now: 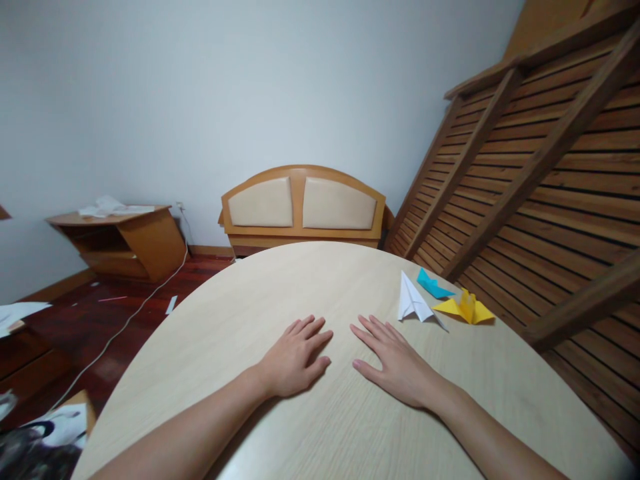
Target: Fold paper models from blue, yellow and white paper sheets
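Note:
My left hand (297, 358) lies palm down on the round pale wood table (320, 273), fingers spread, holding nothing. Opposite it, my right hand (393, 363) rests flat in the same way, also with nothing in it. Beyond the right fingertips stands a white paper plane (413, 300), the thing nearest to that hand. A blue folded paper boat (434, 285) sits just behind the plane. Beside them, close to the table's right edge, is a yellow origami crane (467, 308) with its wings out.
Slatted wooden boards (540, 180) lean along the right side. A headboard (303, 200) stands behind the table against the wall. On the left, a low cabinet (150, 247) bears papers, and a white cable (125, 327) runs across the dark red floor.

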`<state>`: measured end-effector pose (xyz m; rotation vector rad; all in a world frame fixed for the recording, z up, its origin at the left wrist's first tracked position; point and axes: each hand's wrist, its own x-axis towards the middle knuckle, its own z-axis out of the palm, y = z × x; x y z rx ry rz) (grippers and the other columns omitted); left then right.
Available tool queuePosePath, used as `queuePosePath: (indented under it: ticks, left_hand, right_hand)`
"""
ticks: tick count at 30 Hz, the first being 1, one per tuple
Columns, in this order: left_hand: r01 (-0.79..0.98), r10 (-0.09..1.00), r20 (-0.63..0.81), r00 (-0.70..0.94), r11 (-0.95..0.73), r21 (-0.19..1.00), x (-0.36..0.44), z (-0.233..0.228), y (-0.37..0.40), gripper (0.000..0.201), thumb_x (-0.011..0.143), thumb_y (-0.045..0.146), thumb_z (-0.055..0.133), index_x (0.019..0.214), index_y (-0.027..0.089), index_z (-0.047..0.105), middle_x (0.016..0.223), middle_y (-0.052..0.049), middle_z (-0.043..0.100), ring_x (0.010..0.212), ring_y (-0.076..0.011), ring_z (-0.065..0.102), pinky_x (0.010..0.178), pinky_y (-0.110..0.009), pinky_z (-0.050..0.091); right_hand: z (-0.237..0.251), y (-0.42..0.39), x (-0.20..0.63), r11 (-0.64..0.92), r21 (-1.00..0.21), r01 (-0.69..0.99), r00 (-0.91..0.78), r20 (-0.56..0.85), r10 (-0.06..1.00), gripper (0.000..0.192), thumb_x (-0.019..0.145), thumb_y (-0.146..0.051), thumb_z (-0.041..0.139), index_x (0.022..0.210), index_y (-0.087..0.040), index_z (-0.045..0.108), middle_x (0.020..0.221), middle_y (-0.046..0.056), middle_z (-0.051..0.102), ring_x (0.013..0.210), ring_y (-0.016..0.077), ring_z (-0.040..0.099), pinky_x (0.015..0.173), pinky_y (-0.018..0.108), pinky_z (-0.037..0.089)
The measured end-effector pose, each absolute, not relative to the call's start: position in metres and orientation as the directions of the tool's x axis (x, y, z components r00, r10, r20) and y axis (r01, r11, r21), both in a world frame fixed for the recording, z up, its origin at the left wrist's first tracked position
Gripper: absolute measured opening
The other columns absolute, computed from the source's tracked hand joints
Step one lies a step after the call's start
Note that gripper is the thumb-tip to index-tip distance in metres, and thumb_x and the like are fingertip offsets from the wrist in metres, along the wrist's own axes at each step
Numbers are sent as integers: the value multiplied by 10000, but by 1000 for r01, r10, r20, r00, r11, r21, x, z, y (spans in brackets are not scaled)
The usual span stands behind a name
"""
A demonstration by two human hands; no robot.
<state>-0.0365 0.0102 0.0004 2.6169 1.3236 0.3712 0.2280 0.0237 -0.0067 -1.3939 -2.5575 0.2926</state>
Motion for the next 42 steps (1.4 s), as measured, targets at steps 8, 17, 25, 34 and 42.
queuePosePath:
  ticks: [8,17,25,34,42]
  left_hand:
    - [759,806,146,573,-590,275,-37,-1,11,520,987,410,483,1471,217,482,1590,-131,372,1481,-348,309,1196,-550,287]
    - [773,814,114,569,-577,265,-38,-1,11,540,989,424,475,1490,223,460,1603,-128,346,1488,-345,294,1199,-547,280]
    - [771,816,116,566,-574,275,-38,1,10,532,987,422,486,1480,223,475,1598,-129,355,1482,-347,308,1197,-555,280]
    - [765,817,136,561,-574,292,-38,0,10,516,979,401,497,1463,220,491,1586,-128,380,1478,-350,315,1191,-559,290]
    - [749,867,206,453,-496,440,-22,-1,0,606,937,448,551,1444,124,481,1466,-162,536,1391,-337,456,1169,-532,351]
  right_hand:
    - [-6,23,227,514,-287,808,-513,85,854,672,947,-601,508,1519,-256,430,1627,104,308,1513,316,234,1208,574,231]
    - [-6,23,227,488,-336,806,-499,60,865,705,923,-632,520,1519,-267,431,1633,81,303,1515,318,227,1219,548,201]
    - [-3,43,248,493,-124,861,-411,401,818,413,898,-127,479,1252,-184,683,1363,113,627,1288,285,532,1092,470,430]
    - [-20,71,293,154,-8,988,-129,499,857,384,911,-88,495,1185,-200,740,1228,113,725,1295,390,522,977,545,468]
    - [3,20,218,470,-265,842,-342,412,844,353,934,-256,595,1278,-226,667,1114,108,745,1069,300,657,932,500,484]
